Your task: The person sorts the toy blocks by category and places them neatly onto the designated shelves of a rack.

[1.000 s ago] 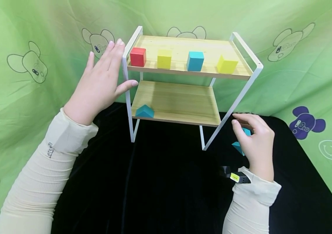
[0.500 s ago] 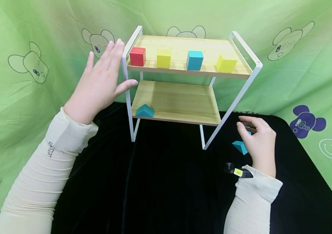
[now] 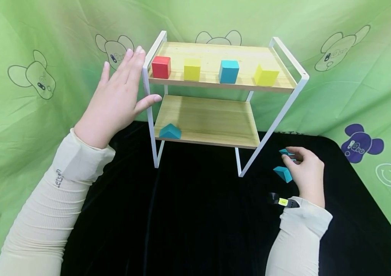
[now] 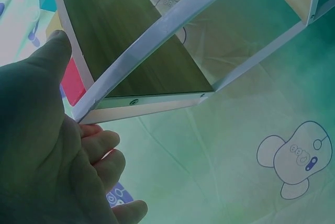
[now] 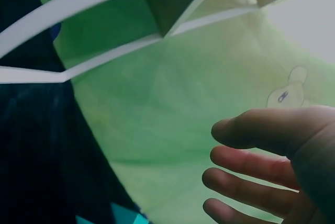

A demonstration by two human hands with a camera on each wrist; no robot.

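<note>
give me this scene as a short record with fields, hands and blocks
left hand: flat, fingers straight against the white frame of the shelf rack
right hand: on the black cloth, fingers at two teal blocks; grip unclear
top shelf: red, yellow, blue, yellow cubes
lower shelf: one teal house-shaped block

A white-painted metal rack (image 3: 152, 126) carries pale matt wooden shelves (image 3: 209, 122) over glossy black cloth (image 3: 188, 214).
</note>
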